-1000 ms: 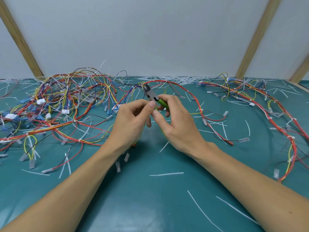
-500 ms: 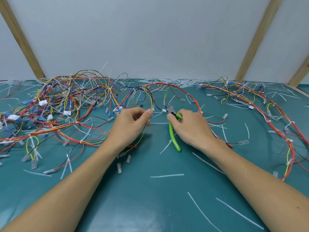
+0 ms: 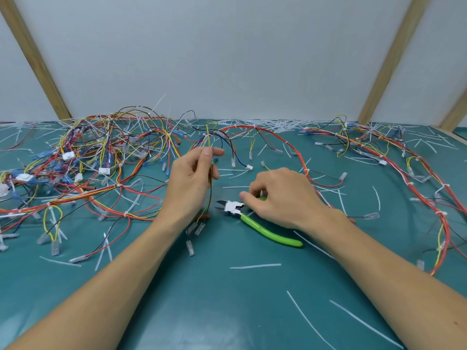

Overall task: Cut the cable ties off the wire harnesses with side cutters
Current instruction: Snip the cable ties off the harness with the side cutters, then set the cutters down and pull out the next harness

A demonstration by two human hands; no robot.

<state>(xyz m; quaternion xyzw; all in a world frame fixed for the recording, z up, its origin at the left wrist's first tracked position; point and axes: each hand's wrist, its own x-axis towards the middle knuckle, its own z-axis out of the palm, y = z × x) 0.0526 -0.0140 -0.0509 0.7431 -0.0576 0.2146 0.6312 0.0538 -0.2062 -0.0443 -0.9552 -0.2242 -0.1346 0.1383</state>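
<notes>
Left hand (image 3: 192, 178): I have it lifted off the tabletop (image 3: 227, 311), grip pinching a thin bundle of yellow and dark wires (image 3: 210, 188) that hangs down to small clear connectors (image 3: 195, 228).
Right hand (image 3: 280, 195): fingers curled down on the side cutters (image 3: 252, 218), which lie flat with one green handle trailing toward me; I judge this a loose hold near the pivot, not a working grip.
Cutter jaws: slightly parted, pointing at the hanging wires, close beside them.
Risk, nicked wire: closing there without isolating a cable tie would bite insulation.
Risk, dropped tool: lifting from that fingertip hold could let it swing.
Risk, snagging: the harness pile (image 3: 88, 168) left of me could drag along.
</notes>
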